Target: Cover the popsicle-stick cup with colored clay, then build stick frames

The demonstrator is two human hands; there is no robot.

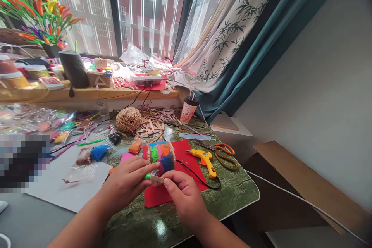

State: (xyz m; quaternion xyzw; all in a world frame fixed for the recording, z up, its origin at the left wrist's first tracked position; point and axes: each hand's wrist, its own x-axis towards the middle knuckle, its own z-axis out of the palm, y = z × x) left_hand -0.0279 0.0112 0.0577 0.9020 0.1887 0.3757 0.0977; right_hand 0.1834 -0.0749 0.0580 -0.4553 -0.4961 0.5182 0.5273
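Observation:
My left hand [128, 180] is closed round a small clear plastic bag with bright green clay [147, 176] in it. Between the thumb and fingers of my right hand [186, 195], a flat wooden craft stick [158, 179] is pinched, its far end at the bag's mouth. Just beyond both hands lies a drum-shaped piece [164, 151] with rope-like edges, covered in patches of blue, green, pink, orange and purple clay. It rests on a red sheet [158, 197]. The left hand partly hides the sheet and a pink lump [127, 157].
A yellow glue gun [204, 159] and scissors [225, 149] lie at the right. Behind are a twine ball [128, 119], loose wooden sticks [151, 127] and a lidded cup [188, 109]. Bagged blue clay [99, 152] sits left. The table's edge [258, 193] runs along the right.

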